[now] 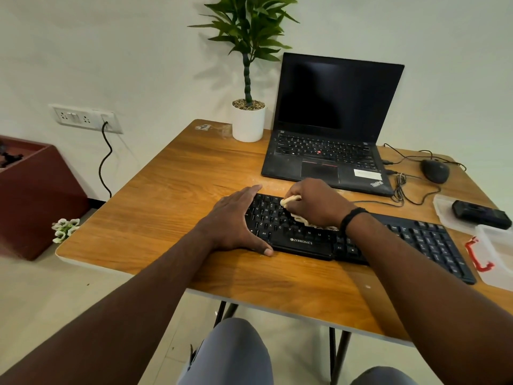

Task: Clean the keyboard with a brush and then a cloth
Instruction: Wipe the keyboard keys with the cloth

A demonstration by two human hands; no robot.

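A black Zebronics keyboard (pixel 302 241) lies across the front of the wooden table (pixel 172 190). My left hand (pixel 236 220) rests flat over the keyboard's left end, fingers straight and thumb along the front edge. My right hand (pixel 313 201) grips a bunched cream cloth (pixel 288 202) and presses it onto the upper left keys. Part of the cloth also shows under my wrist. I see no brush.
An open black laptop (pixel 330 126) stands behind the keyboard, a potted plant (pixel 248 120) to its left. A wired mouse (pixel 435 170) and its cables lie at the right. Clear plastic containers (pixel 497 254), a black device (pixel 481 213) and a red clip (pixel 476 255) sit at the right edge.
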